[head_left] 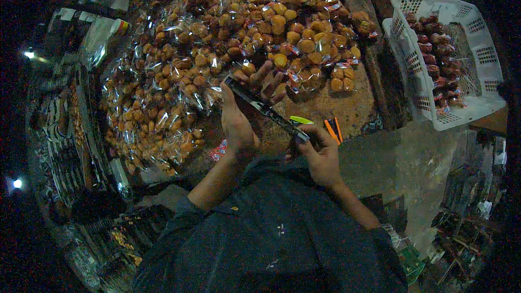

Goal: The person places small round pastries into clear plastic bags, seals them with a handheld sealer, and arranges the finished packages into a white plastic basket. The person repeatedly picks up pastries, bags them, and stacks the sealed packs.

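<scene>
My right hand (321, 154) is closed round the near end of a stapler (266, 109), long, narrow and black with a silvery middle, which looks folded out nearly straight. It slants up to the left, and its far end lies against my left hand (241, 111). The fingers of that hand are stretched out and apart. Just beyond my right hand, on the brown work surface (355, 108), lie a bright yellow-green slim thing (301, 120) and an orange-and-black slim tool (332, 131). A big heap of clear bags of round golden-brown buns (217, 43) spreads ahead of both hands.
A white slatted plastic crate (429, 109) stands at the right, holding bags of reddish-brown food (434, 54). Beside my left forearm lies a small red-and-white wrapper (218, 151). Dark stacked racks or trays (59, 141) stand along the left, with grey floor (391, 157) at the right.
</scene>
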Available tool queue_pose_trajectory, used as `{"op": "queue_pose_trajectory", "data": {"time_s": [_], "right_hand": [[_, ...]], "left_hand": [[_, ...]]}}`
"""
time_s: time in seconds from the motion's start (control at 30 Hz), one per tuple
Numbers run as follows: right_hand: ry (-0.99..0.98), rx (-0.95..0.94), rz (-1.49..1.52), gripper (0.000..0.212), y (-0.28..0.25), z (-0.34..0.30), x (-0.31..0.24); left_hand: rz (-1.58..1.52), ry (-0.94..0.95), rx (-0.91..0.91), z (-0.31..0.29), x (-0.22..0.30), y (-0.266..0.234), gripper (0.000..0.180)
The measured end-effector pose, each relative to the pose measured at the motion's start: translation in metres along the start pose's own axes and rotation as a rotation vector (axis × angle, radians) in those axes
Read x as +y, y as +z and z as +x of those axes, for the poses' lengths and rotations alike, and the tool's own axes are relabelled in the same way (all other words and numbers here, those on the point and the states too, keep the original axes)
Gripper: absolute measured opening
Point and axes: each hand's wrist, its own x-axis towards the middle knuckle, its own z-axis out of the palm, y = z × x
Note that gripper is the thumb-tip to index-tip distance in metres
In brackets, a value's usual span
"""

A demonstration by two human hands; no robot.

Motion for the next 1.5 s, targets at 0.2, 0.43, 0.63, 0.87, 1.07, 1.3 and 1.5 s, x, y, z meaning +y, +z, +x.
{"op": "queue_pose_trajectory", "data": {"time_s": [0.2, 0.43, 0.63, 0.87, 1.07, 1.3, 1.5], "right_hand": [[0.069, 0.173, -0.015, 0.027, -0.004, 0.007, -0.008], [0.215, 0.141, 0.102, 0.045, -0.001, 0.013, 0.011], [0.124, 0.056, 0.058, 0.045, -0.008, 0.042, 0.08], [-0.033, -0.46, -0.668, 0.046, -0.001, 0.092, 0.156], [-0.185, -0.51, -0.925, 0.06, 0.039, 0.114, 0.167], [0.169, -0.305, -0.523, 0.048, 0.044, 0.168, 0.215], [-0.359, 0.058, -0.955, 0.046, 0.054, 0.166, 0.247]], "left_hand": [[1.391, 0.086, -0.487, -0.015, -0.005, -0.013, 0.05], [1.691, 0.398, -0.635, -0.028, -0.042, -0.041, 0.075], [1.567, 0.07, -0.502, -0.048, -0.056, -0.064, 0.084], [1.389, -0.252, 0.015, -0.08, -0.043, -0.134, 0.064], [1.36, -0.191, 0.203, -0.106, -0.041, -0.167, 0.051], [1.354, -0.129, 0.33, -0.11, -0.036, -0.168, 0.045], [1.492, -0.046, 0.303, -0.106, -0.048, -0.188, 0.05]]}}
